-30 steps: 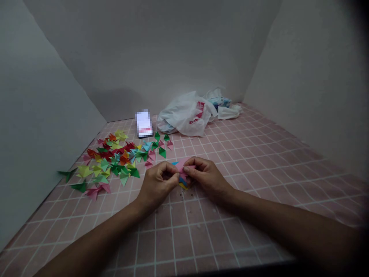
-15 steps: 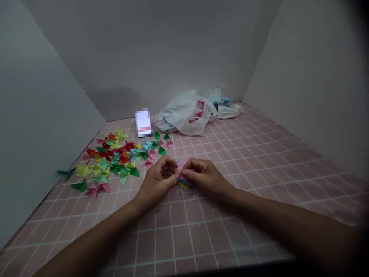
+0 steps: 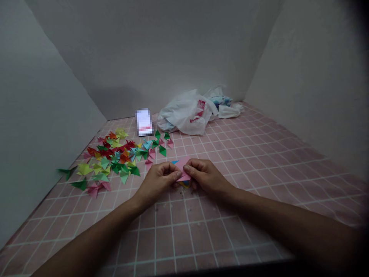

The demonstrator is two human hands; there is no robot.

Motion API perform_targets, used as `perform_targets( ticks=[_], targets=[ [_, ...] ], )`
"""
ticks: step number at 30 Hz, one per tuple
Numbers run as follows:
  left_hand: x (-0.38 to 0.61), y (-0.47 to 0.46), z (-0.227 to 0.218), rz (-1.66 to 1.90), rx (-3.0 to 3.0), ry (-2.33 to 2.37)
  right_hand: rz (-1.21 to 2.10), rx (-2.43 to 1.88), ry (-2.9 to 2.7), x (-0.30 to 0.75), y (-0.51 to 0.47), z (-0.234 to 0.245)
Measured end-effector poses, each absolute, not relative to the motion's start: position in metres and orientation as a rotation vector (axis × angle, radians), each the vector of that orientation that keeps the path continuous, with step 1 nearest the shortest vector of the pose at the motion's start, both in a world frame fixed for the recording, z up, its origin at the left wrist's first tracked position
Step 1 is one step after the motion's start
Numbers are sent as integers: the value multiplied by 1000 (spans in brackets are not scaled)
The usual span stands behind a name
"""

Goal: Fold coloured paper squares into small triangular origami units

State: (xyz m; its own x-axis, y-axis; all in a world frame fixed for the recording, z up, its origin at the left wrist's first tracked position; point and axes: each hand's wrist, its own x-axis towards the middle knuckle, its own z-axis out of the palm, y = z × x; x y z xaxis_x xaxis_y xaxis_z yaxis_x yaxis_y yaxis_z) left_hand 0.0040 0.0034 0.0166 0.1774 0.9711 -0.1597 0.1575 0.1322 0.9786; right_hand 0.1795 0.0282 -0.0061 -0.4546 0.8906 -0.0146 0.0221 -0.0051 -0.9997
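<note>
Holding one small pink folded paper sheet (image 3: 183,169), we pinch it equally: left hand (image 3: 157,182) closed on its left edge, right hand (image 3: 206,177) on its right, low over the pink checked table (image 3: 230,154).

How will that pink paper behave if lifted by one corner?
Probably very light and floppy: the pink paper is a thin sheet pinched between the left hand and right hand. It likely creases easily, like the folded pieces nearby.

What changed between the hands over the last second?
The left hand and right hand kept pinching the pink paper and pressed it into a flatter shape. The pile of folded pieces and the plastic bag stayed put.
</note>
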Motion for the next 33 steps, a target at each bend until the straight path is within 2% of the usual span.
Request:
perform_targets(
  ticks=[8,19,29,33],
  targets=[
    [4,4,13,800,1082,1158,1458,-933,-1545,181,32,-5],
    [7,2,11,974,1055,1205,1883,-777,-1202,176,29,-9],
    [5,4,8,921,1170,1141,1848,-894,-1362,178,26,-5],
    [8,-1,6,931,1169,1117,1692,-923,-1458,177,24,-7]
  ],
)
